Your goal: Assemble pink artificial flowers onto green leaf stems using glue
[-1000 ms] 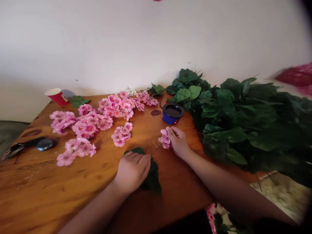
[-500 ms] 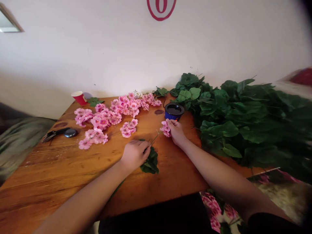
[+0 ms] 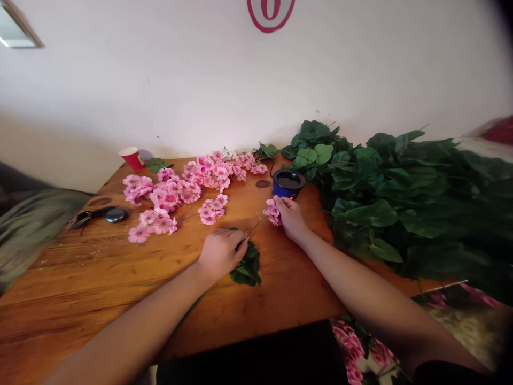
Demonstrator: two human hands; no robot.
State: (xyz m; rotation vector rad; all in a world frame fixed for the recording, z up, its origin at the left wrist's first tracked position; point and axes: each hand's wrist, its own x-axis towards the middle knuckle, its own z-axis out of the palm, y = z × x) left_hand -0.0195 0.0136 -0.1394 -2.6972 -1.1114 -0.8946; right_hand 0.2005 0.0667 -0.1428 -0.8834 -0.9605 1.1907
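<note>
My left hand (image 3: pixel 225 251) is closed on a thin stem (image 3: pixel 255 226) that carries dark green leaves (image 3: pixel 247 266) under and beside the fingers. At the stem's upper end sits a small pink flower cluster (image 3: pixel 272 212), and the fingers of my right hand (image 3: pixel 291 218) pinch its right side. Just behind my right hand stands a blue pot with a black rim (image 3: pixel 287 183), with a small red light on its front. Another pink cluster (image 3: pixel 212 209) lies on the wooden table (image 3: pixel 160 283) beyond my left hand.
Pink flowers (image 3: pixel 166 192) lie across the back left, near a red paper cup (image 3: pixel 132 159) and a black-handled tool (image 3: pixel 96 214). A large heap of green leaves (image 3: pixel 385 198) covers the right side. More pink flowers (image 3: pixel 348 342) are below the table's right edge.
The view has shifted slightly. Both hands keep the same grip on the stem and the pink cluster, with hardly any movement.
</note>
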